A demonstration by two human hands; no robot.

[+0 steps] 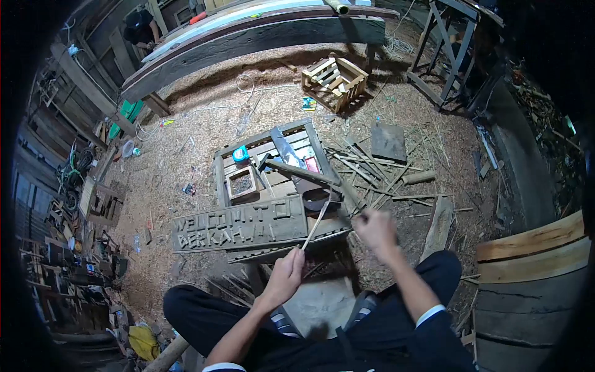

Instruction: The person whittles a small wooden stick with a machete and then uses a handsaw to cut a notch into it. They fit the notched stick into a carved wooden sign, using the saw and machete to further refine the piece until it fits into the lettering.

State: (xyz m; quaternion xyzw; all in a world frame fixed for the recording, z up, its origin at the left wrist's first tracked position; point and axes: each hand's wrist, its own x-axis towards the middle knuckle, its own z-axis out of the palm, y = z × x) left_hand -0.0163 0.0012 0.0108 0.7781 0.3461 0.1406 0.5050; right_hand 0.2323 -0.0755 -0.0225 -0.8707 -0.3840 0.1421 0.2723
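My left hand (285, 274) is closed round the lower end of a thin pale wooden stick (318, 222), which slants up over the low slatted table (313, 131). My right hand (375, 234), blurred by motion, is closed on a long narrow tool (350, 193) whose kind I cannot make out. Beside the stick lies a dark board with raised wooden letters (238, 224), along the table's near edge. Farther back on the table are a hammer (300, 172), a handsaw (286, 150), a turquoise tape measure (240, 154) and a small wooden box of tiny dark pieces (242, 183).
Wood shavings cover the floor. Thin offcuts (378, 177) lie scattered right of the table, near a square board (388, 142). Beyond stands a slatted crate (334, 84) before a long heavy workbench (260, 43). Another person (141, 28) is at its far left. Planks (533, 260) lie at right.
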